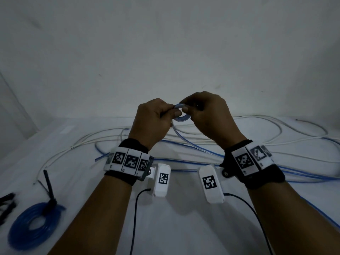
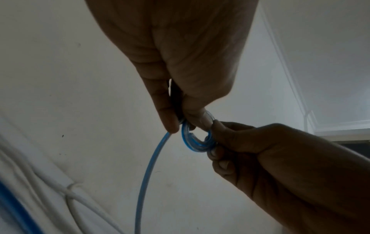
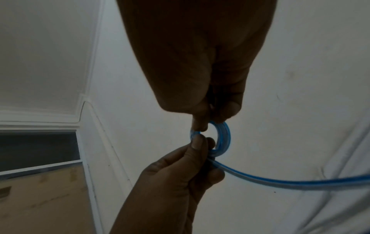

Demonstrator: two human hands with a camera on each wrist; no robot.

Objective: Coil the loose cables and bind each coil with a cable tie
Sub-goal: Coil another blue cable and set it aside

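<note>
Pinching a small blue coil (image 1: 181, 113) with both hands (image 1: 153, 116) (image 1: 207, 111) — keep fingers (image 2: 197, 117) clamped, feed loose cable (image 2: 146, 174) in even loops.

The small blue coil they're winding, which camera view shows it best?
The right wrist view: the small blue coil appears as an open ring against the pale wall, pinched by the left hand and the right hand. The left wrist view shows it more covered by fingers. The head view shows it tiny between the hands.
</note>
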